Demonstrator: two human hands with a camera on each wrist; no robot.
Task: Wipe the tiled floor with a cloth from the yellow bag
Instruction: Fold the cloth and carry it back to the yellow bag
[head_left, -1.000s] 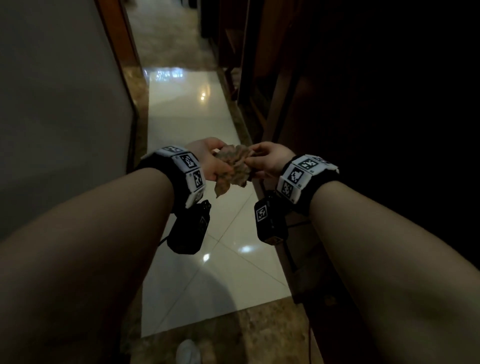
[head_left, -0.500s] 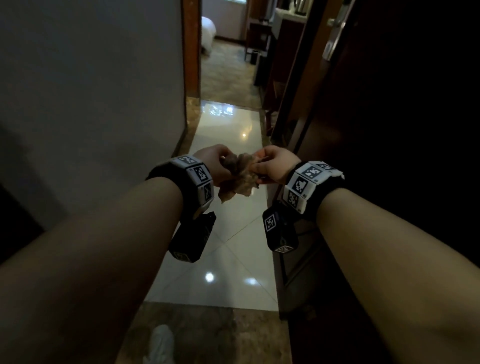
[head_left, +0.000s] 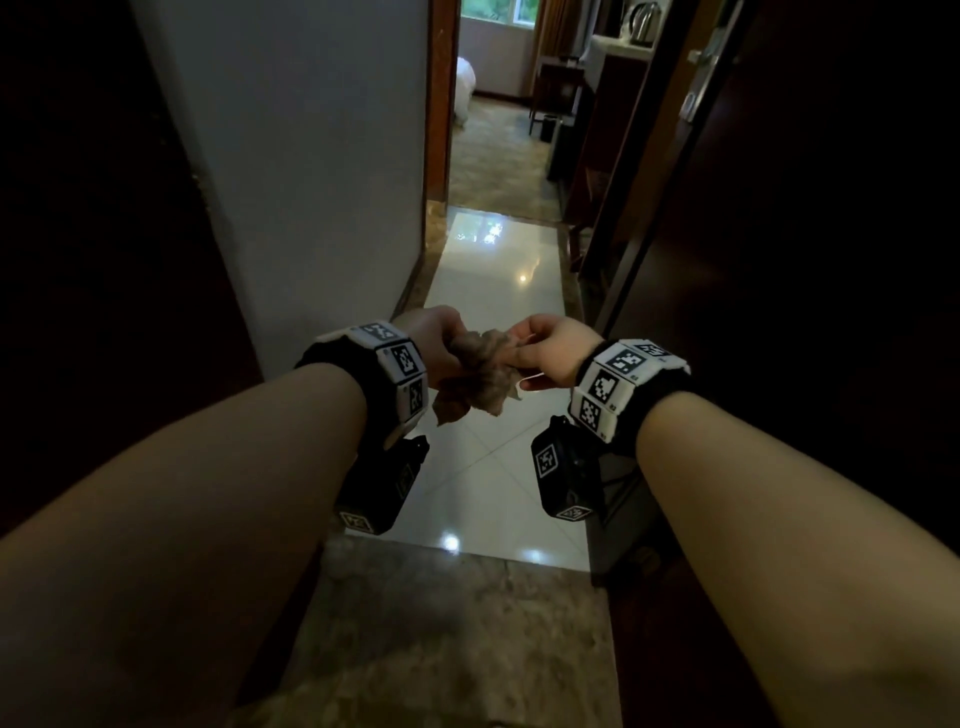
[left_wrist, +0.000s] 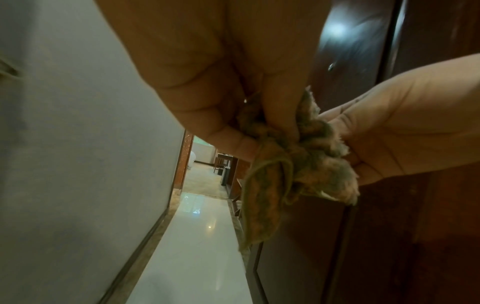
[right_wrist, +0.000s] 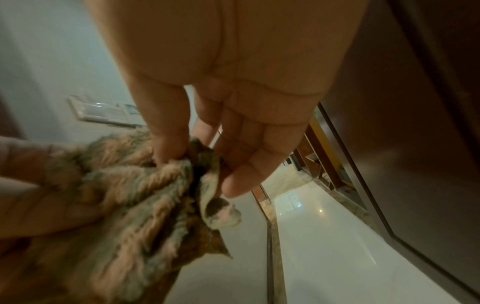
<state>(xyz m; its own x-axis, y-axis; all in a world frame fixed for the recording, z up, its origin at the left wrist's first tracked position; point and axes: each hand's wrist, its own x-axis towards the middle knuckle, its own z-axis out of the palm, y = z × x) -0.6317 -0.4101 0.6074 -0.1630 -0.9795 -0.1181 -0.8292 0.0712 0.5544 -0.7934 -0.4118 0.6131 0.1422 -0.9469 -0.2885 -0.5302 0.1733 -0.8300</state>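
A crumpled brownish fuzzy cloth (head_left: 480, 371) hangs between both hands at waist height above the glossy white tiled floor (head_left: 493, 291). My left hand (head_left: 434, 340) grips its left side, fingers curled round the bunched fabric (left_wrist: 275, 164). My right hand (head_left: 540, 351) pinches the cloth's right edge between thumb and forefinger (right_wrist: 187, 162), the other fingers loosely extended. A loose corner of cloth (left_wrist: 262, 222) dangles down. No yellow bag is in view.
A narrow corridor: grey wall (head_left: 311, 156) on the left, dark wooden door and cabinets (head_left: 779, 260) on the right. A marble threshold strip (head_left: 441, 623) lies at my feet. Beyond a doorway is a room with a chair (head_left: 558, 88) and a kettle (head_left: 641, 23).
The head view has tilted upward, showing more of the corridor and the far room. Both hands keep hold of the cloth, with little change in their grip.
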